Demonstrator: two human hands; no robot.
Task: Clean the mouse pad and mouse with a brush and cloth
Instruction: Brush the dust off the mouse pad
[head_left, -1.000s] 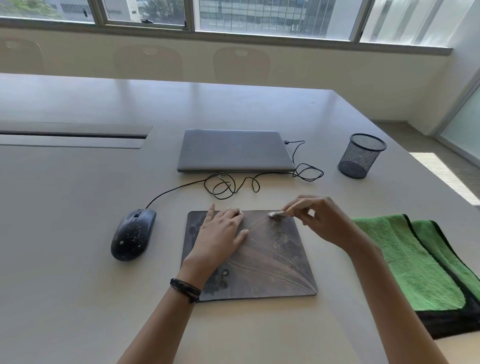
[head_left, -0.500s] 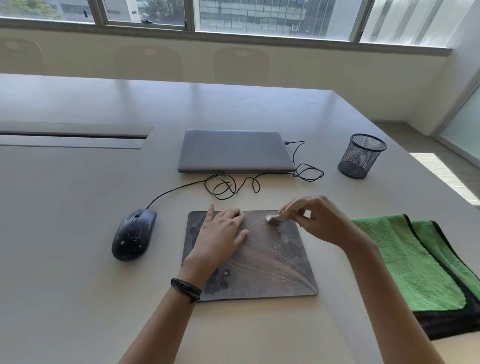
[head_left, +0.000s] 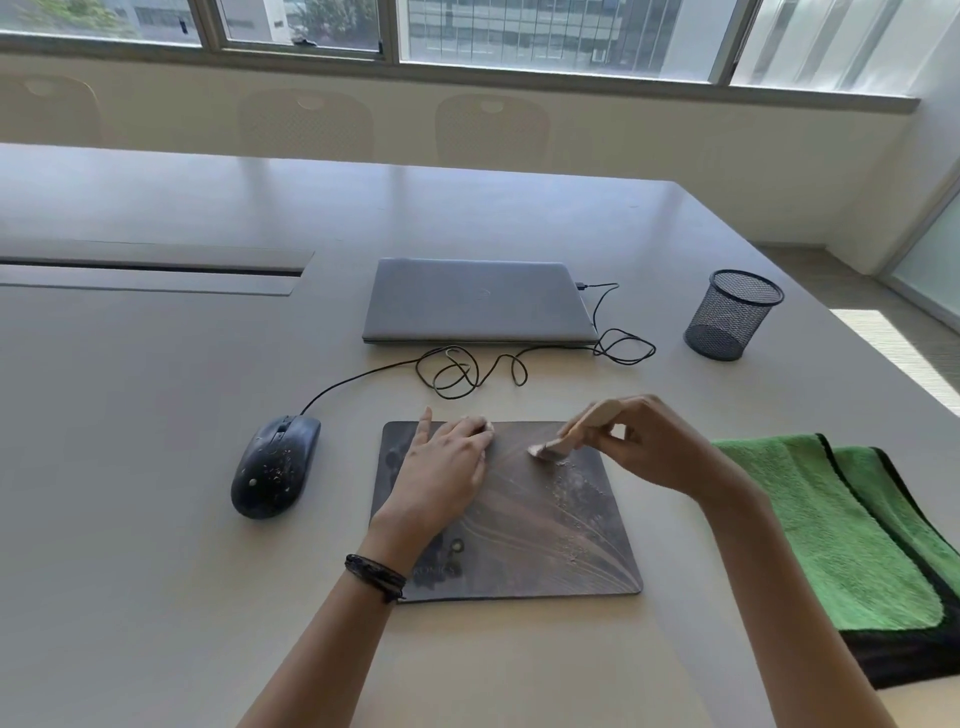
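Records 1 thin, limp, probably light mouse pad (head_left: 545, 530) flat on the table (head_left: 156, 519), pinned by the left hand (head_left: 441, 467) laid flat on its far left part, right hand (head_left: 660, 447) pinching the stiff brush (head_left: 571, 436) by its handle, bristles touching the dusty pad; best pressed down, not lifted.

left hand (head_left: 441, 467): palm down, flat, fingers straight and close together, thumb spread to the left; forearm enters from bottom centre | right hand (head_left: 655, 448): fingers curled, pinching brush (head_left: 567, 435) handle; forearm enters from bottom right | hands apart, not touching
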